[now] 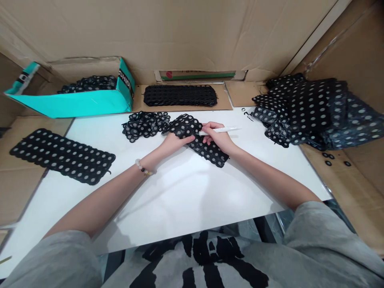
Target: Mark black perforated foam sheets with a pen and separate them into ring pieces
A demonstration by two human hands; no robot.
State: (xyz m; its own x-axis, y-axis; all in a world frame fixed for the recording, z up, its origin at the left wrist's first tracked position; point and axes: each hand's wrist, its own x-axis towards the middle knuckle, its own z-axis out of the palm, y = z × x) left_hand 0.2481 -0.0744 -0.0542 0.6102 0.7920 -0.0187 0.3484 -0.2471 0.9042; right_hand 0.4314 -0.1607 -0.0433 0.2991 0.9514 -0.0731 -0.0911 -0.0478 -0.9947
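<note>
My left hand (177,142) is closed on a black perforated sheet (211,152) of joined rings, its thumb lying across the top. White shows through the sheet's round holes. The far end of the sheet is bunched up and the near end lies towards the right. Between the fingers of my right hand (218,138) is a slim white pen-like tool (226,129), with its inner end at the sheet. The tool's tip is too small to make out. A pile of loose black rings (144,125) lies just left of the sheet.
Another perforated sheet (64,156) lies at the left, and a dark stack of sheets (180,96) stands behind. A turquoise box (75,104) holds more black pieces. Many sheets (312,108) are heaped at the right, near several loose rings (328,163). Cardboard walls (192,36) surround the white table (180,204).
</note>
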